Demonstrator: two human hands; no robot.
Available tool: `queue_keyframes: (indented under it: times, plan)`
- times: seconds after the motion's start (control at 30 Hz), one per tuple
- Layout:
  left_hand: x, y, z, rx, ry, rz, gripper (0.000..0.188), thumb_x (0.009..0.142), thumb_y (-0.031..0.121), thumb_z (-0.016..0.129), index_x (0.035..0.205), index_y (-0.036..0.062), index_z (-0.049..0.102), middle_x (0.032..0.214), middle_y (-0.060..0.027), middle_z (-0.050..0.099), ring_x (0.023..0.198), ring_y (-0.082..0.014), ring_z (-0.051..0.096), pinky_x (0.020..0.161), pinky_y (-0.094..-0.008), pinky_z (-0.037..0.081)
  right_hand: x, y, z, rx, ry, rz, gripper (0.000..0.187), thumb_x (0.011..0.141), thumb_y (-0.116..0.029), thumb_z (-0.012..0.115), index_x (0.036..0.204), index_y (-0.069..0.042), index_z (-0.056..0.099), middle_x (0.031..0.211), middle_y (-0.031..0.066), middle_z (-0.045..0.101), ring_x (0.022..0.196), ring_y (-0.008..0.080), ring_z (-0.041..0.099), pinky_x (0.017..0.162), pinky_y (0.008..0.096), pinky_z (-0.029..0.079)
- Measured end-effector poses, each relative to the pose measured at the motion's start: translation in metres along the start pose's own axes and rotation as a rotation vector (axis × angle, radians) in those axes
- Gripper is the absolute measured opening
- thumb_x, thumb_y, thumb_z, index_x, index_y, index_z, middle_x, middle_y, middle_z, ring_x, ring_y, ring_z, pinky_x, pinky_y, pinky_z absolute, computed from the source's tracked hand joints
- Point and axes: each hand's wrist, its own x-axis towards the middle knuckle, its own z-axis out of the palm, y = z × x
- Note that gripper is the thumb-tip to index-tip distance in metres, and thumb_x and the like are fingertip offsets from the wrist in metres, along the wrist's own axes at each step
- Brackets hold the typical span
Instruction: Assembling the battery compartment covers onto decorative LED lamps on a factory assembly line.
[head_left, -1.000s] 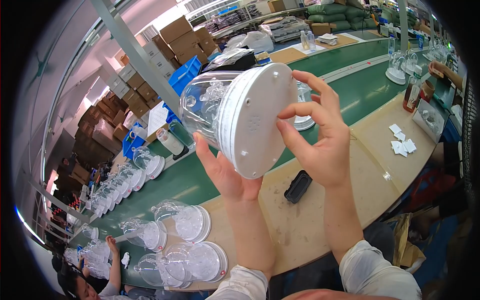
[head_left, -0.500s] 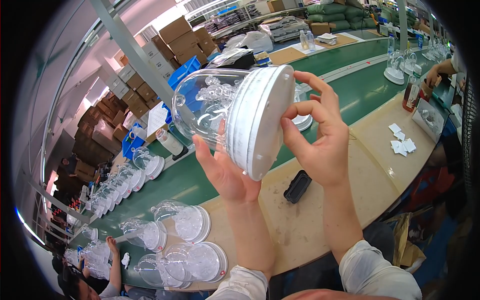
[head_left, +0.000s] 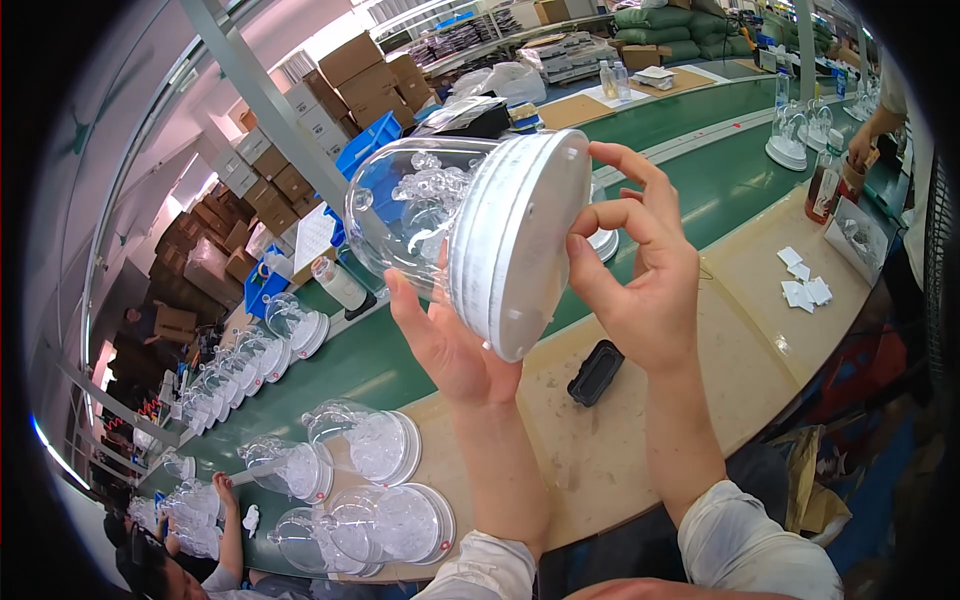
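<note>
A clear dome with a thick white round base (head_left: pixel 522 250) is raised in front of me, tilted on its side with the flat underside facing right. Clear ornamental shapes show inside the dome. From below, my left hand (head_left: pixel 455 350) is wrapped around it, thumb on the clear wall. My right hand (head_left: pixel 645 285) is closed in a pinch, thumb and a fingertip meeting at the underside of the base. Another finger of that hand rests on the base's upper rim. Whatever lies in the pinch, if anything, is too small to make out.
Several similar domes (head_left: pixel 385 448) stand at the lower left, more in a row on the green belt (head_left: pixel 380 350). A black tray-like piece (head_left: pixel 596 373) lies on the tan table (head_left: pixel 690 400). White square pieces (head_left: pixel 800 290) lie at right. Co-workers' arms (head_left: pixel 232 530) show at both sides.
The dome has turned very slightly in my hands, while my grip looks the same. At the far left, a person in the background now holds a cardboard box.
</note>
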Motion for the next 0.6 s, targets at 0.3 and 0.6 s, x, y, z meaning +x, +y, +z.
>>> queue_keyframes:
  times: [0.3,0.6]
  plan:
    - [0.0002,0.0005,0.0035,0.009,0.005,0.013,0.089,0.088,0.067,0.046,0.141,-0.0025,0.03,0.139,-0.0153,0.045,0.127,-0.026,0.047,0.107,-0.038,0.038,0.0,0.003,0.0001,0.053,-0.024,0.009,0.009,0.076,-0.001,0.066,0.084,-0.003,0.062,0.134,0.0177,0.05,0.124,0.0267,0.043,0.102,0.0396,0.032]
    - [0.0016,0.0019,0.0011,0.014,0.029,0.022,0.087,0.089,0.065,0.047,0.142,-0.0019,0.03,0.14,-0.0146,0.045,0.127,-0.0262,0.047,0.107,-0.039,0.038,0.0003,0.0045,-0.0017,0.14,-0.034,0.035,0.007,0.079,-0.001,0.063,0.085,-0.002,0.06,0.135,0.0178,0.049,0.128,0.0277,0.041,0.105,0.04,0.031]
